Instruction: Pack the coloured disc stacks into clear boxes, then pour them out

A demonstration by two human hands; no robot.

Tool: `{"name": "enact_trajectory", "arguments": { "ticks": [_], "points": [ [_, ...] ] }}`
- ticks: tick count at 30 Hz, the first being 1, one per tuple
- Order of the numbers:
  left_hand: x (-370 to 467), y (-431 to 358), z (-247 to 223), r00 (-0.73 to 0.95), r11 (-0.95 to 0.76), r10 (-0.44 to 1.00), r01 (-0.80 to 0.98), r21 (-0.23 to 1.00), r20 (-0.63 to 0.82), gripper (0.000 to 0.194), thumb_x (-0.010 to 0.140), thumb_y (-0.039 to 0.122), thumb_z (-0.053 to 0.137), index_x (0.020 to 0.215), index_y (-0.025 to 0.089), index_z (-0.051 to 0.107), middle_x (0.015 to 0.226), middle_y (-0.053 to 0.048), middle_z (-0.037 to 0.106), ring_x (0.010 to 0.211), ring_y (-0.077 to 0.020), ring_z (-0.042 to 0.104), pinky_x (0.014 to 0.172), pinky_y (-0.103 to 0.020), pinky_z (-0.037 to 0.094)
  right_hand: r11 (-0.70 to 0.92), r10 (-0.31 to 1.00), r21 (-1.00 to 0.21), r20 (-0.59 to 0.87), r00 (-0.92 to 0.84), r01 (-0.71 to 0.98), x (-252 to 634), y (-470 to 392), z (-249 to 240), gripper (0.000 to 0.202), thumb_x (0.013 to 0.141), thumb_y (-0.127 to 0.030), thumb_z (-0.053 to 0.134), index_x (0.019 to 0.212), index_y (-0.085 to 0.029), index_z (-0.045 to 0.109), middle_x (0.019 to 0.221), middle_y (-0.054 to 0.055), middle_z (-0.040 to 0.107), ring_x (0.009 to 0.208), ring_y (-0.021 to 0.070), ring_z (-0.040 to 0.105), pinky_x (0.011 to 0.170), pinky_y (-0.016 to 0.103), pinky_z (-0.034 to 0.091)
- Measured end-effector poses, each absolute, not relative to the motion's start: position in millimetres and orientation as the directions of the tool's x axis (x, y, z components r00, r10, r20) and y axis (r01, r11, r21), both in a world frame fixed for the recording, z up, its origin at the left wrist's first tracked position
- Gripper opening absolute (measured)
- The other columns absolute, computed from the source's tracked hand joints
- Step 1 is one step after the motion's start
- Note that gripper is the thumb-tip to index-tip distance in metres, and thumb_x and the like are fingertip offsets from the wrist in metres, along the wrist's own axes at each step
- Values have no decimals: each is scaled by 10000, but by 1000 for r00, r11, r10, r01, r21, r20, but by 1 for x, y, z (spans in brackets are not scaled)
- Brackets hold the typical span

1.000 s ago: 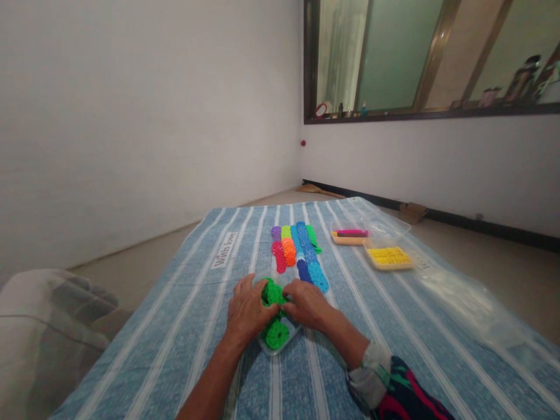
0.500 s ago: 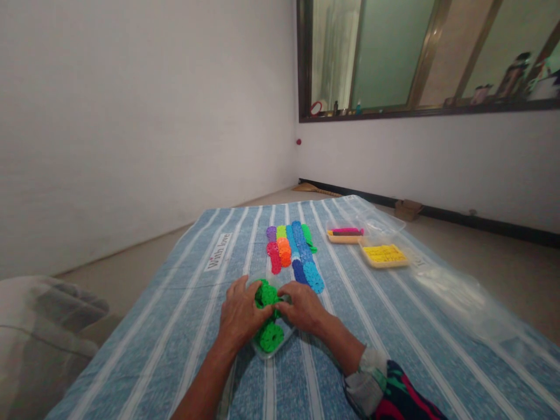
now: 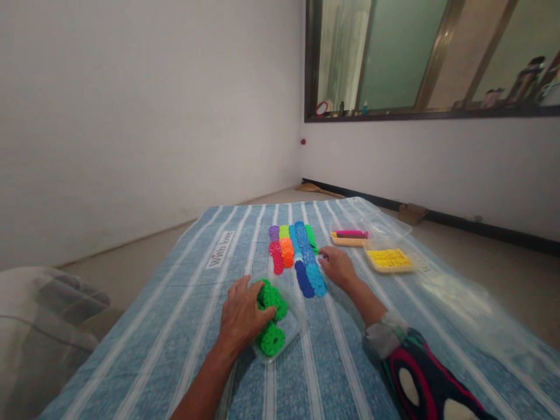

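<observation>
Now the right hand, nearer than the left hand spread over the tub's discs, meets the green row's near end, its length running away and leftward, grip unclear.

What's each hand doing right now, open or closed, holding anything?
Left hand: open, spread over the clear container and green discs.
Right hand: fingertips at the green row; grip cannot be told.

Here's vivid green on my discs, purple, lime, red, orange and blues along the rows, yellow pieces, cloth striped white on blue, my sleeve navy with red curves, white ovals
</observation>
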State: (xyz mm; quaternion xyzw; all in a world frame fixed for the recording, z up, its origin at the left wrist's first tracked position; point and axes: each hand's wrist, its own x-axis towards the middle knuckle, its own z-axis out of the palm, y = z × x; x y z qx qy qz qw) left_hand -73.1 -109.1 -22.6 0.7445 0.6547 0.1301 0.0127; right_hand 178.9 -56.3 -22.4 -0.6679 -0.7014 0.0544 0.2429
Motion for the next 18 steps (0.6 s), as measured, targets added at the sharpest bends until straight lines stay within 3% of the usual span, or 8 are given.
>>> {"name": "enact_trajectory", "arguments": {
  "ticks": [3,8,18],
  "points": [
    [-73,-111,-22,112,-151,975,968,203,192,531,680,360,646,1177,187,583,1395,-136,434,1313,-340,354,1027,-446,347,51,982,-265,188,0,963,195,-36,-29,345,851,-188,517,1186,-217,595,1115,72,668,1041,202,602,850,286,424],
    [-73,-112,-22,107,-144,977,968,204,182,537,678,338,649,1185,171,589,1391,-136,442,1316,-343,359,1058,-448,334,131,985,-184,139,-107,974,197,-15,-38,356,845,-198,541,1200,-211,564,1205,103,618,1117,236,565,866,308,421],
    [-75,-113,-24,95,-142,976,960,242,195,531,654,323,662,1156,157,613,1388,-152,449,1302,-339,372,1057,-459,348,333,942,-73,75,-328,940,202,10,-30,490,845,-185,503,1327,-164,414,1228,144,578,1076,255,576,848,331,426]
  ]
}}
